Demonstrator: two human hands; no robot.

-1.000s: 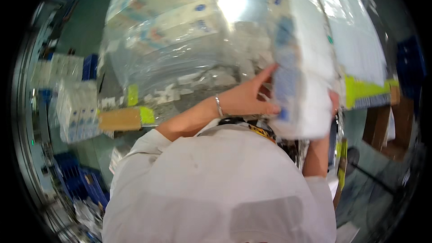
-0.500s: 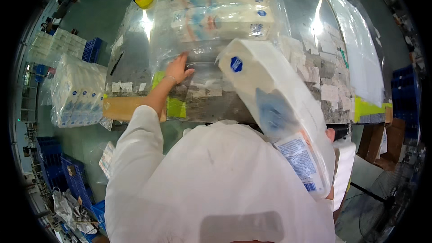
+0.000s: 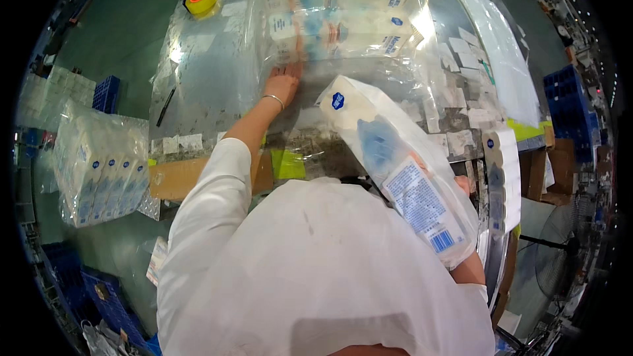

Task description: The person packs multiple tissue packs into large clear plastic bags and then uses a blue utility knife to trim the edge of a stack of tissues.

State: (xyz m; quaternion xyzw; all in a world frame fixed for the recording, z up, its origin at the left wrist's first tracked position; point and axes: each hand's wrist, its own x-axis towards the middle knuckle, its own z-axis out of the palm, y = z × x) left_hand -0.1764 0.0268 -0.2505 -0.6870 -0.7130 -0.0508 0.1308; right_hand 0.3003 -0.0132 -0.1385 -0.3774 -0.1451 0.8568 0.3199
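Along my right side lies a long white soft pack of tissue rolls [image 3: 412, 188], tilted, with a blue badge near its far end. My right hand [image 3: 463, 186] is wrapped round its right side, mostly hidden behind it. My left hand [image 3: 285, 82] reaches forward with outstretched fingers against the clear plastic bag [image 3: 254, 39], beside the nearest pack inside. In that bag two packs of tissue rolls [image 3: 343, 33] lie crosswise, one behind the other. The bag's slack near end spreads over the metal table [image 3: 198, 76].
A yellow tape roll with an orange core [image 3: 200, 1] and a black pen [image 3: 166, 107] lie on the left. Flat plastic bags [image 3: 498, 53] cover the right side. Another white pack [image 3: 502, 181] stands at the right edge. A bagged bundle of packs [image 3: 105, 165] stands left; a fan [image 3: 557, 244] is lower right.
My left hand has moved forward and right, up to the bagged packs. The pack in my right hand has shifted slightly left at its near end. The view has turned a little.
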